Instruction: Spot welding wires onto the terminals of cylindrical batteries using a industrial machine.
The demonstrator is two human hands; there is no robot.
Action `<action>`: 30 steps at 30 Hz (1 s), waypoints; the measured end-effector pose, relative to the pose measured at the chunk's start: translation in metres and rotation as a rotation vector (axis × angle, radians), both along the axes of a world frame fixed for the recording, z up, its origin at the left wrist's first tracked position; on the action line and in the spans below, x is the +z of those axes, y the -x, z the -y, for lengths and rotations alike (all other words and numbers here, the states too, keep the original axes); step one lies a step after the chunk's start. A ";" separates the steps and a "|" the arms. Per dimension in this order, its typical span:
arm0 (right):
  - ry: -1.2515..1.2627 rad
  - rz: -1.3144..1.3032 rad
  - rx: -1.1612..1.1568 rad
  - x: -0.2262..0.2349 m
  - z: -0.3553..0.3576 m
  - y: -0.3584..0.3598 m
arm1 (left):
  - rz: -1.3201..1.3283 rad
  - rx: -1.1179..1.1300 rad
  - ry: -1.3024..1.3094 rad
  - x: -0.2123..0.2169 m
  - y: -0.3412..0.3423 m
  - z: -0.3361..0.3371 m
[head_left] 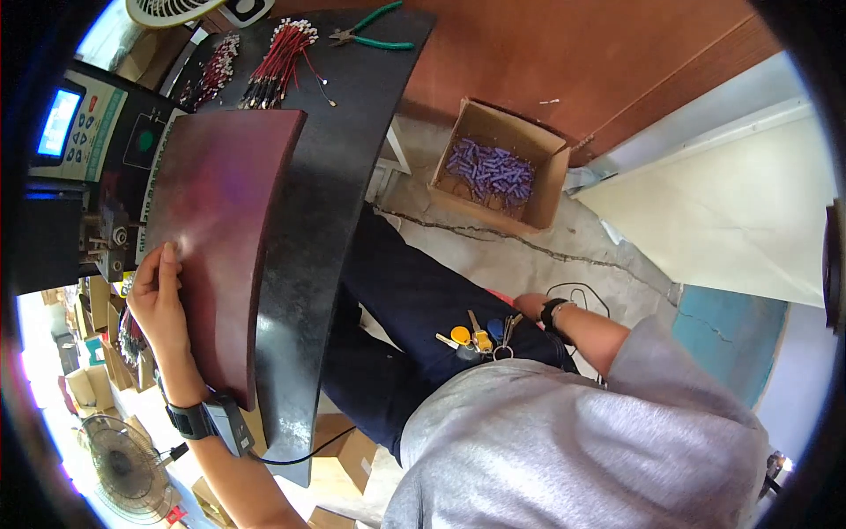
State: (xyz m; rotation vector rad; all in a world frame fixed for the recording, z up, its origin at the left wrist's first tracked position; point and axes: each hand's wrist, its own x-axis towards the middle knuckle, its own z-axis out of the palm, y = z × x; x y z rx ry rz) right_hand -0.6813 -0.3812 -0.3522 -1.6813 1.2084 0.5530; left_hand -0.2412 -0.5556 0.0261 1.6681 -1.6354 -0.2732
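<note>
My left hand (160, 291) rests at the left edge of a dark red board (220, 203). Its thumb and forefinger are pressed together, and whatever is between them is too small to make out. Close by stands the metal fixture (113, 238) of a machine with a lit blue screen (60, 123). My right hand (531, 306) hangs down beside my thigh, next to a bit of something red. Its fingers are mostly hidden, so I cannot tell their state. Bundles of red and black wires with white connectors (286, 57) lie on the black table (308, 212), beyond the board.
Green-handled pliers (374, 40) lie near the table's far edge. On the floor, a cardboard box (551, 189) holds many purple cylinders (493, 172). A fan (123, 467) stands at lower left. Keys (480, 339) hang at my waist. A black cable (308, 457) runs from a device by my left wrist.
</note>
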 end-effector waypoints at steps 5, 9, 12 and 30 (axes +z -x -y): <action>0.087 0.053 -0.274 0.037 0.019 -0.019 | 0.105 0.072 -0.055 0.006 0.004 0.001; 0.054 0.039 -0.165 -0.054 -0.008 0.001 | 0.255 0.046 0.003 0.005 0.012 0.008; 0.013 0.183 0.002 -0.127 -0.045 0.012 | 0.411 0.101 -0.047 0.009 0.017 0.010; -0.074 0.423 -0.121 -0.031 -0.040 0.021 | 0.700 0.133 0.048 0.009 0.021 0.001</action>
